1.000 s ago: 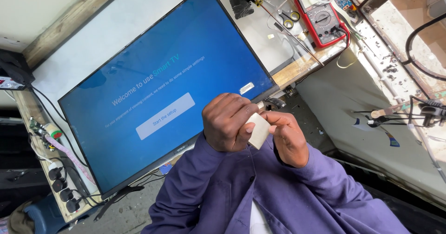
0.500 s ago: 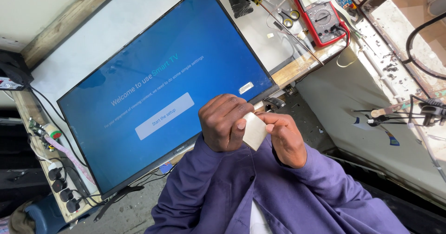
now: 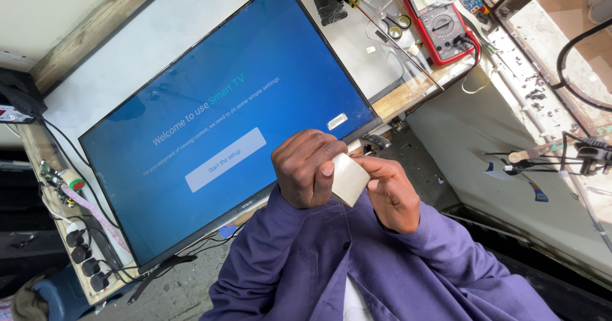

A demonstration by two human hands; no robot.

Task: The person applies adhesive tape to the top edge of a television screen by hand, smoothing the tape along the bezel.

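Observation:
Close to my chest, both hands hold a small white rectangular pad (image 3: 350, 178). My left hand (image 3: 306, 175) curls around its left side, the thumb pressed on its face. On the right edge, my right hand (image 3: 390, 193) pinches it with the fingertips. Both arms wear purple sleeves. Just beyond my hands, a flat television (image 3: 223, 123) leans on the bench, its screen lit blue with white text and a pale button.
A red multimeter (image 3: 441, 20) with leads, scissors (image 3: 392, 26) and small tools lie on the bench behind the television. A power strip with black plugs (image 3: 83, 257) sits at the left. Cables and a clamp (image 3: 574, 155) stand at the right above a grey floor.
My hands have shifted only slightly while turning the white pad between them; the television and bench items are unchanged.

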